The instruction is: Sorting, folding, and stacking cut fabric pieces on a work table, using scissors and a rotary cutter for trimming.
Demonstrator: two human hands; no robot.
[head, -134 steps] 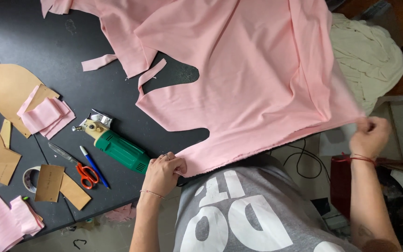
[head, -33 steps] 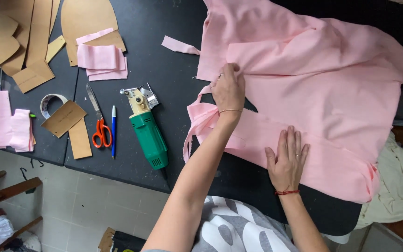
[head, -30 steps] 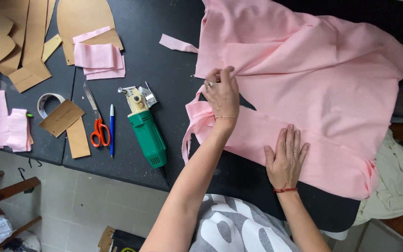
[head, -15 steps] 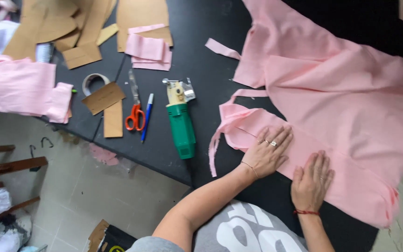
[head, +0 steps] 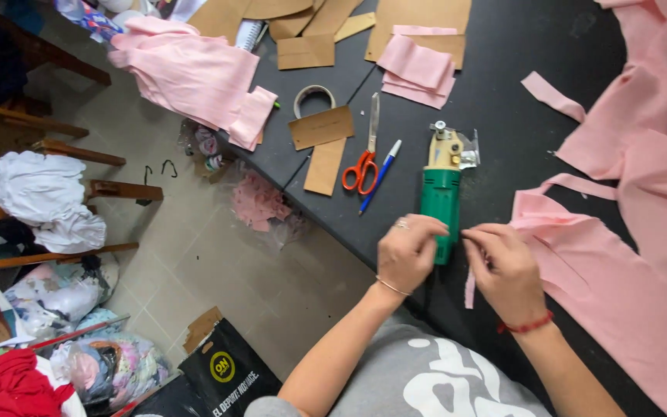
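A: Quickly, far left first: folded pink fabric pile (head: 187,73) at the table's left edge, cardboard pattern pieces (head: 319,127) beside it, tape roll (head: 314,96) just beyond.

B: Then?

A: Red-handled scissors (head: 363,166) and blue pen (head: 380,176) side by side on the black table (head: 503,62). Small folded pink stack (head: 418,69) farther back.

B: Cutter?

A: Green electric fabric cutter (head: 443,197) lies flat mid-table, blade end far, handle end near.

B: Hands?

A: Left hand (head: 408,251) curled against the cutter's near end, touching it. Can't tell whether it grips the handle. Right hand (head: 507,270) just right of it, fingertips pinched together on a thin pink strip (head: 470,286) hanging off the fabric edge.

B: Main fabric?

A: Large pink fabric (head: 627,232) spreads flat over the right side, near edge by the right hand. Loose pink scrap (head: 551,94) far of it.
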